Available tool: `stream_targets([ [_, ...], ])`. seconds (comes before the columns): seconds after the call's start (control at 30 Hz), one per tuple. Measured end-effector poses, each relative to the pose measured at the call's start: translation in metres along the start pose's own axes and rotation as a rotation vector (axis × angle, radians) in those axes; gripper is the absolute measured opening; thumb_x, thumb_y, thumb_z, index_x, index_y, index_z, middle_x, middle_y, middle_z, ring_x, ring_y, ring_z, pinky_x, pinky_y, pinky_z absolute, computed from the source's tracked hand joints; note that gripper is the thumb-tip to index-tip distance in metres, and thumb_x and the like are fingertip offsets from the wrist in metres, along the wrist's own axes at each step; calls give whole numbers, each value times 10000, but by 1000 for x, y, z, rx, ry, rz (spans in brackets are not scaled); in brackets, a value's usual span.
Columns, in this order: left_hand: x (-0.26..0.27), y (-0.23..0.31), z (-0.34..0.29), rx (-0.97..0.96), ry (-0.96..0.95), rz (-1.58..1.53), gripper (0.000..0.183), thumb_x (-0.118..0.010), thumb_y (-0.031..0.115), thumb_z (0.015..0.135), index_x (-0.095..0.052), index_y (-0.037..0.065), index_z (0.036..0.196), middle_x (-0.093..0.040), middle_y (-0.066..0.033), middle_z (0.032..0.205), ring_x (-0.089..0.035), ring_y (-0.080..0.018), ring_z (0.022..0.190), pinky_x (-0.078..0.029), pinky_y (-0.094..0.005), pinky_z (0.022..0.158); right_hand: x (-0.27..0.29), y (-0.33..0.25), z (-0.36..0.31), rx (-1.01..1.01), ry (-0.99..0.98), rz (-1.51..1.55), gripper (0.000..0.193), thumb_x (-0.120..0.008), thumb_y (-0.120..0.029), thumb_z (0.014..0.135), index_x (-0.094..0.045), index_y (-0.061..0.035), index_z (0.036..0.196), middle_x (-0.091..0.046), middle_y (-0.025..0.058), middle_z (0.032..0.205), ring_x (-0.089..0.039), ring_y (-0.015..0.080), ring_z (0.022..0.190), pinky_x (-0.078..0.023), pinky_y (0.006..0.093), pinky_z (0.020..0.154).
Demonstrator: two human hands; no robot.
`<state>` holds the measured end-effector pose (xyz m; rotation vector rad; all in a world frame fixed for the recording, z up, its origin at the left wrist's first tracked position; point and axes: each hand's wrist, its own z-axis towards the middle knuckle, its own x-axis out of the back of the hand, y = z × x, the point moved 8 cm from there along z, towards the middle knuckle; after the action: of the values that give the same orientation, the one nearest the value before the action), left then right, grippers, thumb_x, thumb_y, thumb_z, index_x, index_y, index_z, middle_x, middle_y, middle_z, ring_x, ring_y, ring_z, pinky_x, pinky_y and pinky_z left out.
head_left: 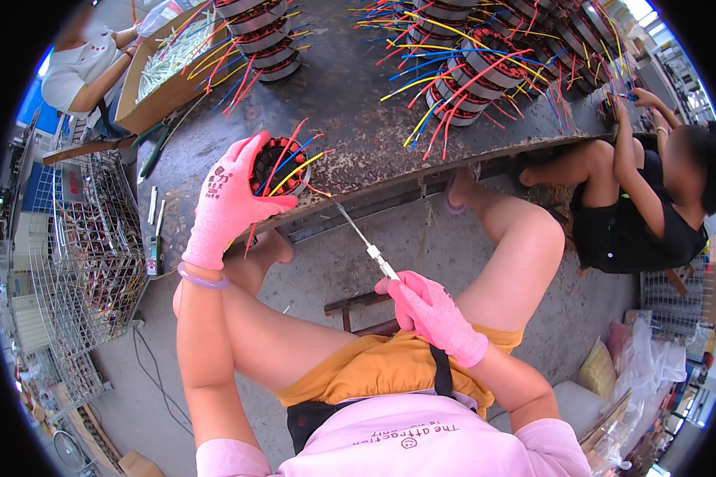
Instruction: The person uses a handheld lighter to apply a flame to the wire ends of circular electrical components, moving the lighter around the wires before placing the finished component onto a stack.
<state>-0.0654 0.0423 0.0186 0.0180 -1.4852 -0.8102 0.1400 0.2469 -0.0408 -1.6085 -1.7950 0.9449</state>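
My left hand (229, 191), in a pink glove, wraps round a motor stator (264, 159) at the near edge of the metal table. Red, blue and yellow wires stick out of the stator's open end toward the right. In my right hand (437, 314), also gloved in pink, is a thin metal rod tool (371, 249) with a white handle. Its shaft slants up and left, and the tip meets or lies very near the end of a red wire by the table edge. Whether the tip grips the wire is too small to tell.
Stacked stators with loose wires (461, 91) fill the table's far right; another stack (258, 40) stands farther left. A cardboard box (127, 111) holds white sleeves. Green-handled pliers (155, 151) lie at the left. Wire baskets (79, 238) stand beside the table. A person (644, 207) sits at right.
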Motion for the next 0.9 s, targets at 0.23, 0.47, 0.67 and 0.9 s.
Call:
stream_targets([
  [0.23,-1,1,0,7,-11,-2,944,-886,241,612,-463,18,1427,-538,-154,1361,-552,-321,1237,-455,-388,1047,-1,6,5,71,8,29,380,-486,-346,1014,-623,-11,1131,-487,-11,584,-353,44,483,-270,228,464],
  [0.47,-1,0,0,-11,0,9,935,-888,264,606,-476,20,1409,-541,-159,1352,-552,-332,1228,-460,-396,1033,1,-1,0,1,2,7,322,-472,-270,1017,-617,9,1088,-499,16,611,-464,77,523,-373,261,521],
  [0.67,0,3,0,-48,42,19,933,-905,313,598,-496,9,1380,-573,-165,1307,-576,-353,1182,-476,-404,1000,0,5,3,31,9,33,378,-486,-345,1014,-627,-12,1125,-492,-5,590,-380,48,497,-287,231,482],
  [0.9,-3,-3,1,-8,-11,-1,958,-889,245,608,-457,11,1430,-526,-160,1370,-546,-318,1244,-456,-388,1046,0,1,1,29,7,24,374,-484,-334,1015,-624,-5,1125,-489,-2,585,-391,51,513,-297,233,497],
])
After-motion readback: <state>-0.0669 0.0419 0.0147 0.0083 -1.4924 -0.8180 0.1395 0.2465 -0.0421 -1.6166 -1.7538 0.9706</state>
